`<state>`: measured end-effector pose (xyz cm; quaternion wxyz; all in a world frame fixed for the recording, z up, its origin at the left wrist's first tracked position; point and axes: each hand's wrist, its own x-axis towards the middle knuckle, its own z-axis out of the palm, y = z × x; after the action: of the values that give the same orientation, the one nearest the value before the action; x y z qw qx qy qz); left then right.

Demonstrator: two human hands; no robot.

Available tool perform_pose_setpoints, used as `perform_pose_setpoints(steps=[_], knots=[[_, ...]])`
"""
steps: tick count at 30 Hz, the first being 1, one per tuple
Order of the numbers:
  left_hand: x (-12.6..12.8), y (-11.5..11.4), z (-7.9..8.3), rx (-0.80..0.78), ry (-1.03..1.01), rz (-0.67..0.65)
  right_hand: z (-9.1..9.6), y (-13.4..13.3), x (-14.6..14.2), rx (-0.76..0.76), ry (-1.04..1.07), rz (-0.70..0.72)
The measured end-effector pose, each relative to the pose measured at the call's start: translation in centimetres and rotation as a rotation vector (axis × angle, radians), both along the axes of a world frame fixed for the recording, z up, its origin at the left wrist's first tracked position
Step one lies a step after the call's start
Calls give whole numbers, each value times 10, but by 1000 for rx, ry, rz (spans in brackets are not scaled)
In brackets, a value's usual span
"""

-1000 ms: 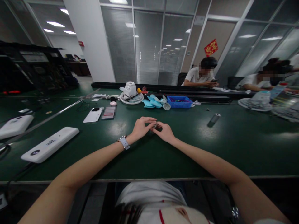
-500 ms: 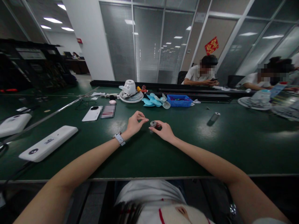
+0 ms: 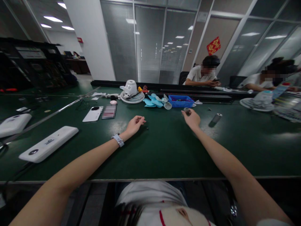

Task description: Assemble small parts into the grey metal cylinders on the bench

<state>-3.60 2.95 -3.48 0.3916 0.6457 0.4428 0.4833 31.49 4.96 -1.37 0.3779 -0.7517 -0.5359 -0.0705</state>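
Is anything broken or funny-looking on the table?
Yes. A small white fan lies in pieces at the far side: its blue blades sit loose beside it. A dark cylinder lies on its side near the right hand, which holds a metal part.

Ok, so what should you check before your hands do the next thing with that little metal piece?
1. Right hand grips the small metal cylinder: ok, the cylinder is pinched in it.
2. Left hand holds something: cannot tell; it is pinched shut, and anything in it is too small to see.
3. No loose bits: not ok, a tiny dark speck lies on the green table beside the left hand.
4. Blue tray within reach: ok, just beyond the right hand, nothing between.
5. Light blue fan blades out of the way: ok, left of the tray, apart from both hands.
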Motion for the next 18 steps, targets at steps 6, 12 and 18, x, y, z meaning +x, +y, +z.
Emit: perform_pose_setpoints(steps=[6,12,18], knots=[[0,2,-4,8,10,31,-16,11,79,-119,40,-255],[0,1,-2,8,-32,186,-10,2,45,115,-104,-282],[-1,-2,2,1,-47,337,5,-36,-73,94,-219,599]])
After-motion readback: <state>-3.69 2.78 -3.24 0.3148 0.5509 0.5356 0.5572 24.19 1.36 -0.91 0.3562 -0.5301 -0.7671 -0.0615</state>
